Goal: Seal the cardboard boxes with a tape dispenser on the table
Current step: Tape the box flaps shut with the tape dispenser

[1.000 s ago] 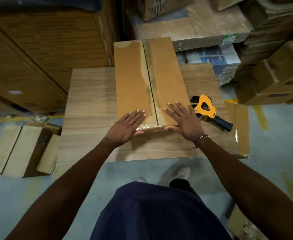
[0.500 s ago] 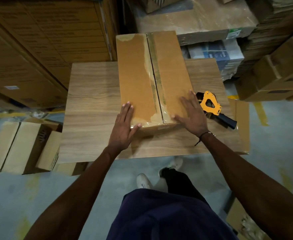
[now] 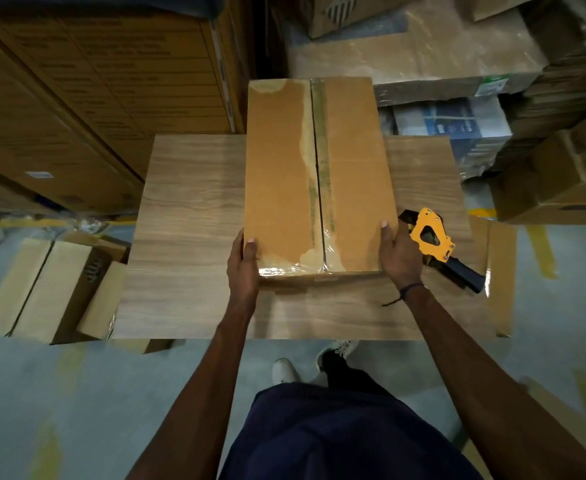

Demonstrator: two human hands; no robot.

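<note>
Hands, left (image 3: 244, 263) and right (image 3: 400, 256), are gripping the taped box (image 3: 315, 181); dispenser (image 3: 435, 242) is lying idle, sealing apparently done.

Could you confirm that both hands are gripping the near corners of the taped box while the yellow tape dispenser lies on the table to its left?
Not quite: the head view shows the tape dispenser on the table to the box's right, beside the right hand. The left hand and right hand do grip the near corners.

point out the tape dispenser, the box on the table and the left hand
tape dispenser (image 3: 431, 239), head view, on its yellow frame
box (image 3: 281, 174), head view, on its left top flap
left hand (image 3: 244, 268), head view, on its back
</note>
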